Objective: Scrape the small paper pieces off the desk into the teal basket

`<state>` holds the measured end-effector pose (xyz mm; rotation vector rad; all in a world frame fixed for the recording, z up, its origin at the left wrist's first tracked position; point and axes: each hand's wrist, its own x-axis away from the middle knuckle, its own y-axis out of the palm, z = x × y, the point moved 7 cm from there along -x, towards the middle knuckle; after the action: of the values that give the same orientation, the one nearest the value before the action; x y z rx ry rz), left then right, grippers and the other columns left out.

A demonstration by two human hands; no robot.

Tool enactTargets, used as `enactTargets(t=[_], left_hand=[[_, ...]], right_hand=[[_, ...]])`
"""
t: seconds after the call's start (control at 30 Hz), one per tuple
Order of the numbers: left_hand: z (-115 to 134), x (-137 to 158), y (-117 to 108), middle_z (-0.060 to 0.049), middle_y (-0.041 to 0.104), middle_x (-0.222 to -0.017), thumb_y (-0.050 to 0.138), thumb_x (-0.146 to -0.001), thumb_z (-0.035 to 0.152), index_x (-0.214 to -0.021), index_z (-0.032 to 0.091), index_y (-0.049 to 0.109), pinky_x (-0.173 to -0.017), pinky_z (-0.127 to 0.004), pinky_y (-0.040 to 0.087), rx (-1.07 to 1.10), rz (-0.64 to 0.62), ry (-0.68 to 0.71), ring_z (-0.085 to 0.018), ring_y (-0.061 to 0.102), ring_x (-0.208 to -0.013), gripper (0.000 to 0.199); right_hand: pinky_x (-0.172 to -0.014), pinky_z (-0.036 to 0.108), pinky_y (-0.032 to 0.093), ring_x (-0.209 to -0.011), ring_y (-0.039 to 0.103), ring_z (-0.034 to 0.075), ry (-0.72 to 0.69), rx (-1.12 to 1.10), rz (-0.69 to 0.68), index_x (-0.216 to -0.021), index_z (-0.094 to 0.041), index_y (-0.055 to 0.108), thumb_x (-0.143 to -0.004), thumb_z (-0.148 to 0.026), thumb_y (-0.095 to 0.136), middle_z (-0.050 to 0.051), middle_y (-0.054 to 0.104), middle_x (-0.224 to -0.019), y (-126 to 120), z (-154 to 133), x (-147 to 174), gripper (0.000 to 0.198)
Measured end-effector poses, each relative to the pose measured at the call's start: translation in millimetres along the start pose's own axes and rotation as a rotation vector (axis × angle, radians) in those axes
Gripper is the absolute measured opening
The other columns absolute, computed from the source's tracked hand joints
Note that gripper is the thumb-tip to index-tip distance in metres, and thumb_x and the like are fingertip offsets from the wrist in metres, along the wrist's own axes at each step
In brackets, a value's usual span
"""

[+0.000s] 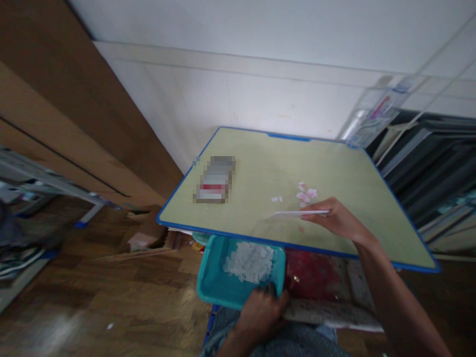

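My right hand (330, 218) pinches a thin white flat tool (290, 214), seen nearly edge-on, its narrow end pointing left just above the pale yellow tabletop (260, 158). Beyond the fingers lie several small pink-and-white petal-like pieces (308, 193). Two tiny white pieces (276, 199) rest to their left. Down in front of the table, my left hand (262, 310) is closed over the near right rim of a teal basin (213, 292). Inside the basin is a heap of small white flat pieces (249, 262). The left fingertips are partly hidden.
A pixelated rectangular object (214, 179) lies on the table's left side. At the back right corner stands a clear bottle (383, 116). A white wall (260, 94) borders the far edge. Dark flat panels (427, 153) lean at right; cardboard (148, 230) sits on the floor at left.
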<state>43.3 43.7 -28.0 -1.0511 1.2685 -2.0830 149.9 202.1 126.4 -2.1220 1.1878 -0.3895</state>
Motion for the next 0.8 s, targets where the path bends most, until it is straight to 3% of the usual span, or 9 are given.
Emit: enactTargets(t=[0.1,0.3,0.53,0.8], left_hand=[[1,0,-2,-0.010,0.052,-0.087,0.046,-0.076,0.039,-0.108,0.020,0.040,-0.063,-0.035,0.040,0.013,0.002,0.011,-0.025,0.051,-0.079,0.037],[1,0,-3,-0.010,0.052,-0.085,0.045,-0.076,0.039,-0.107,0.021,0.040,-0.061,-0.035,0.040,0.007,0.017,0.021,-0.025,0.051,-0.078,0.036],[-1,0,-1,-0.009,0.051,-0.087,0.048,-0.074,0.037,-0.105,0.022,0.041,-0.062,-0.035,0.040,-0.008,0.025,0.004,-0.025,0.052,-0.075,0.035],[-1,0,0,-0.011,0.050,-0.090,0.045,-0.077,0.038,-0.112,0.021,0.037,-0.063,-0.036,0.040,-0.020,-0.051,0.008,-0.026,0.051,-0.080,0.040]], right_hand=[[-0.054,0.024,0.044,-0.060,0.059,0.015,-0.035,-0.017,-0.027,-0.078,-0.016,0.067,-0.073,-0.032,0.052,0.003,0.067,-0.069,0,-3,4,0.022],[-0.061,0.026,0.047,-0.069,0.061,0.017,-0.106,-0.040,0.053,-0.085,-0.017,0.066,-0.072,-0.030,0.054,0.004,0.068,-0.081,3,-5,-12,0.022],[-0.073,0.028,0.046,-0.081,0.061,0.015,-0.182,-0.153,-0.236,-0.090,-0.021,0.064,-0.073,-0.024,0.052,0.002,0.067,-0.087,33,-19,-37,0.021],[-0.079,0.030,0.043,-0.089,0.058,0.017,-0.146,-0.202,-0.478,-0.093,-0.018,0.063,-0.073,-0.017,0.048,0.004,0.065,-0.093,23,-13,-24,0.025]])
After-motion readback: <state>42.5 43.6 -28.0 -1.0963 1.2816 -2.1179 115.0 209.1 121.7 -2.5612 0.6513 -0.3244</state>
